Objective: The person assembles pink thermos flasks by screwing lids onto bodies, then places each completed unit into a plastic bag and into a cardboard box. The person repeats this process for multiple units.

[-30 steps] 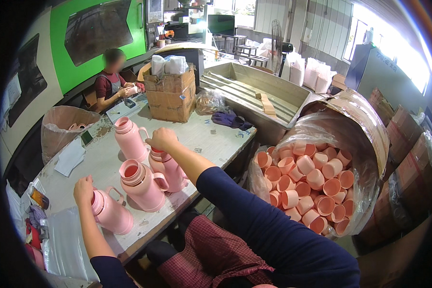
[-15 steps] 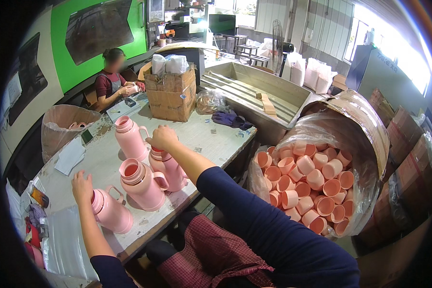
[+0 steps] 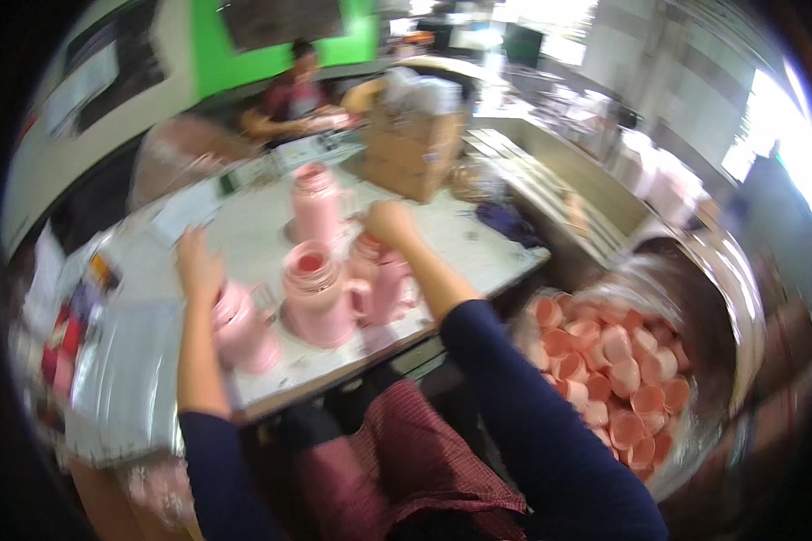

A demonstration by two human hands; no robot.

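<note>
Four pink vacuum flasks with handles stand on the white table. My left hand [image 3: 198, 263] is beside the neck of the leftmost flask [image 3: 245, 329], fingers stretched out and blurred, with nothing visible in them. My right hand [image 3: 390, 223] is closed over the mouth of the right flask [image 3: 383, 284]; whatever it grips there is hidden. Between my arms stands the middle flask [image 3: 318, 302], its red inside showing at the open top. Farther back is another open flask [image 3: 316, 212].
On the right, a plastic-lined container holds many peach cups [image 3: 618, 361]. A cardboard box [image 3: 410, 153] and dark gloves [image 3: 507, 223] lie toward the table's far side. Clear plastic sheets [image 3: 122, 379] are at left. A co-worker [image 3: 298, 99] sits beyond the table.
The whole view has swung left and blurred, so everything sits farther right. Both hands stay beside the same flasks, and the flasks keep their places on the table.
</note>
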